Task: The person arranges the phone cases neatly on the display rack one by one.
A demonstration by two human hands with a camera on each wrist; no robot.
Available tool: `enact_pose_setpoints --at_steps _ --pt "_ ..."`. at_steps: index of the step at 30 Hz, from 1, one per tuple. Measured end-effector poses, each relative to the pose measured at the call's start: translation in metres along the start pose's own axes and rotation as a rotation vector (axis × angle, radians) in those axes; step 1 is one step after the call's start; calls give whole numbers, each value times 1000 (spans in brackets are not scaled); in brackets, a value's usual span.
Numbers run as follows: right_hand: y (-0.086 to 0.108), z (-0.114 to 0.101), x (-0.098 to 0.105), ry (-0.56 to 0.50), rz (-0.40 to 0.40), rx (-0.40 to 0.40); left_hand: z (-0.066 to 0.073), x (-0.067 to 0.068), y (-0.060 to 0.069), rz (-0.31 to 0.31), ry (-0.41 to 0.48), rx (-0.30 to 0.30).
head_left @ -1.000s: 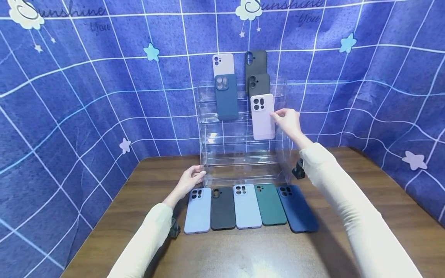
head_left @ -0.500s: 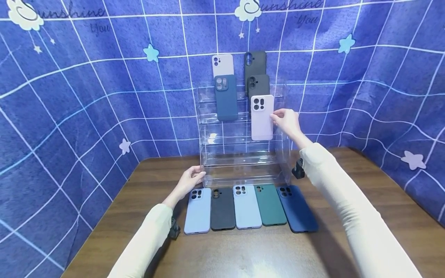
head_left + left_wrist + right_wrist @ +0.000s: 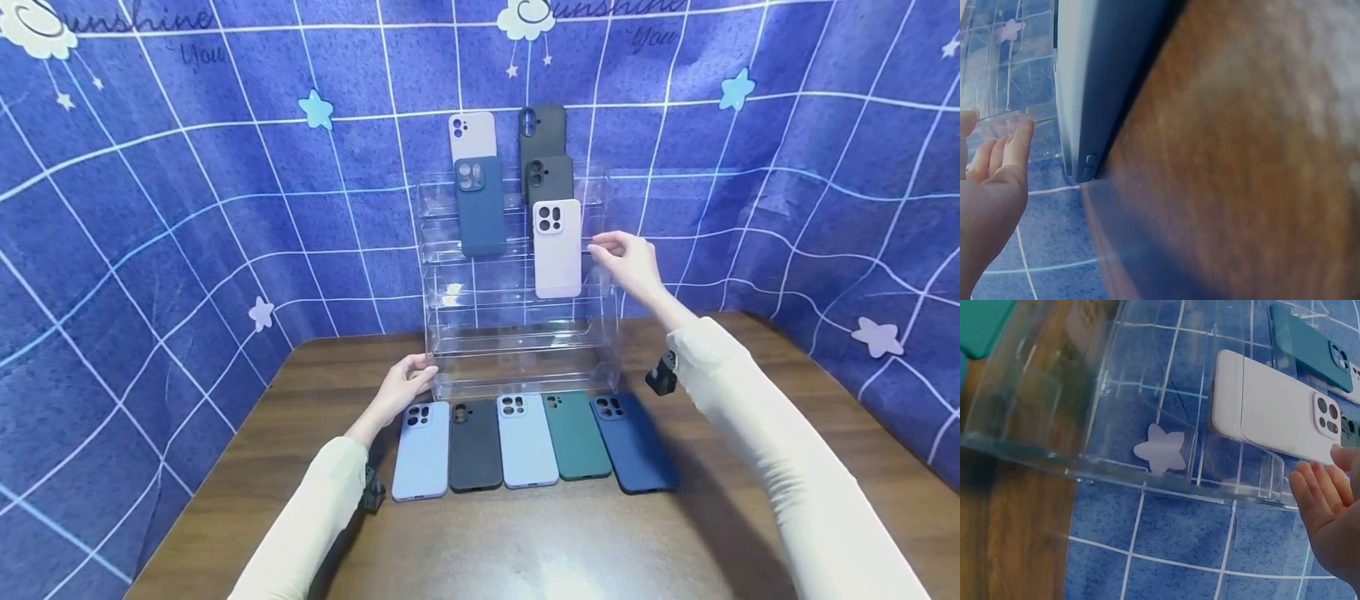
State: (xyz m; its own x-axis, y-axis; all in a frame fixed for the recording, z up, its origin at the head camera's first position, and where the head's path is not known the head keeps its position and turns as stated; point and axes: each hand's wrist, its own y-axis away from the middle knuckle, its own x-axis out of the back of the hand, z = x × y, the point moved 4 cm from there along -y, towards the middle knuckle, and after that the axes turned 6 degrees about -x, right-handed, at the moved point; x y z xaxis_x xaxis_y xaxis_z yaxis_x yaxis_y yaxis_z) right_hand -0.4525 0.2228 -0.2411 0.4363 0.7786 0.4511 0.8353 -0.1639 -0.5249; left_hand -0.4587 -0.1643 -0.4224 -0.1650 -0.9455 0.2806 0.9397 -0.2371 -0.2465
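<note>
A tiered clear plastic rack [image 3: 517, 340] stands on the table. The left hand [image 3: 400, 390] pinches its lower left edge; in the left wrist view, thumb and fingers lie on either side of the clear panel. A pale pink phone case [image 3: 557, 258] leans upright in a middle tier, on the right. Just beside that case is the right hand [image 3: 628, 265], fingers loosely bent and a small gap from the case, holding nothing. Behind it stand two black phone cases [image 3: 550, 177] [image 3: 543, 125]. To the left, a dark blue phone case [image 3: 481, 212] stands before another pale phone case [image 3: 472, 136].
Several phone cases lie in a row before the rack: light blue [image 3: 422, 458], black [image 3: 476, 454], another light blue [image 3: 529, 450], green [image 3: 579, 442] and navy [image 3: 636, 450]. A blue gridded cloth [image 3: 352, 183] hangs behind the wooden table [image 3: 480, 542].
The right hand has let go of the pale pink case and drawn slightly to the right; the case stays in its tier. The left hand keeps its place on the rack.
</note>
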Motion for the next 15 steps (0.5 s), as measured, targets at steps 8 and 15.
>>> enact_pose_setpoints --at_steps 8,15 --pt "21 6 9 21 -36 75 0 1 -1 4 -18 3" --pt "40 22 12 45 -96 96 2 0 0 4 -31 -4"
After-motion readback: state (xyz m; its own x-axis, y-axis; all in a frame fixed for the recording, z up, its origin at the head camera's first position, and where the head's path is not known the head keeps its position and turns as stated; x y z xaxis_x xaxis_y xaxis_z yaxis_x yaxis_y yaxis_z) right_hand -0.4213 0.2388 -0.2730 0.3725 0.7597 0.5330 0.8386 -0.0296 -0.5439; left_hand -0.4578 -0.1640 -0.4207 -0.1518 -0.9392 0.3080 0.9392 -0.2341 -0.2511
